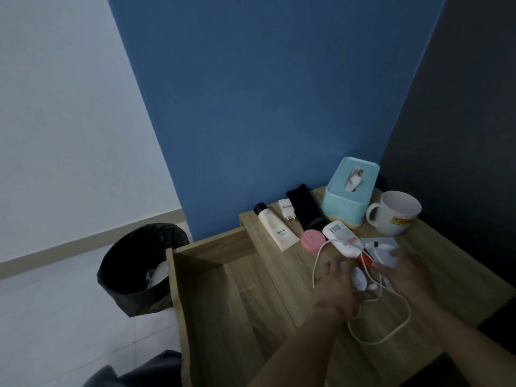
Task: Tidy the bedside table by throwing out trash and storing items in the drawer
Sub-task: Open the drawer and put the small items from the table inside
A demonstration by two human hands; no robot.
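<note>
**Reaching for the mess on the bedside table**

Reaching over the wooden bedside table (pixel 435 247), both hands meet near its middle. The left hand (pixel 336 286) has its fingers spread and lies on a white crumpled tissue (pixel 358 279). The right hand (pixel 402 270) is curled, and its fingers press on another white crumpled paper (pixel 384 254) just past them. I cannot tell if either hand really grips its paper yet.

A white cable (pixel 391 328) loops under and between the two hands and trails back toward the person. Just past the fingertips lies a white tube with a red cap (pixel 344 241). A little beyond the left hand sit a pink round tin (pixel 313 239) and a cream tube with a black cap (pixel 275 226). Farther off are a white charger plug (pixel 286 208) and a black case (pixel 305 206). Far beyond the right hand stand a teal tissue box (pixel 349 191) and a white mug (pixel 396 212).

To the left of the left hand, the drawer (pixel 223 289) is pulled open. Farther left, on the floor, stands a black bin (pixel 139 269) with some white trash inside.
</note>
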